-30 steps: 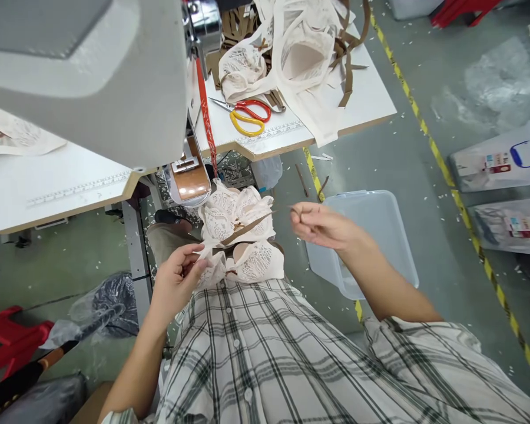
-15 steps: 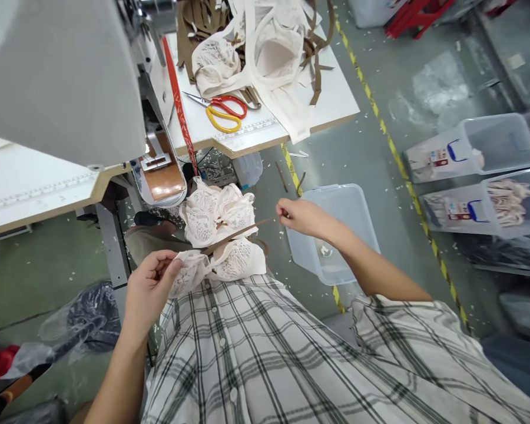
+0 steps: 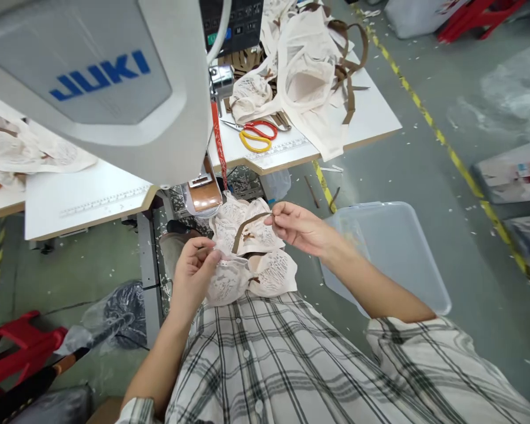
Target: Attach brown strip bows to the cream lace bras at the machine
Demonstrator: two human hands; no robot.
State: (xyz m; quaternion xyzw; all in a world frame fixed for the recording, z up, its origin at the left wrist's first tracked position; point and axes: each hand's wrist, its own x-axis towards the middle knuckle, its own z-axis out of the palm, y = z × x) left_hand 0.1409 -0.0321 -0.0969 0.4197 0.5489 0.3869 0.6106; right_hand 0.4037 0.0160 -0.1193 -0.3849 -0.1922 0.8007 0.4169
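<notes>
My left hand (image 3: 197,268) pinches the upper edge of a white lace bra (image 3: 276,272) lying against my shirt front. Between finger and thumb of my right hand (image 3: 298,229) is the end of a brown strap (image 3: 247,224), which bows in a loose arc down toward the bra cups. Another white lace bra (image 3: 229,213) lies just beyond, with a small brown bow on it. Where the strap's lower end joins, I cannot tell.
A sewing machine (image 3: 176,129) looms at upper left over the white worktable (image 3: 88,197). Red-and-yellow-handled scissors (image 3: 258,136) lie near more bras (image 3: 309,76) and brown straps. A clear plastic bin (image 3: 393,247) stands on the floor at right; a red stool (image 3: 22,347) is at lower left.
The brown strap was stretched nearly straight between my hands and now hangs in a slack curve. My right hand has come closer to my left. The camera view has shifted left.
</notes>
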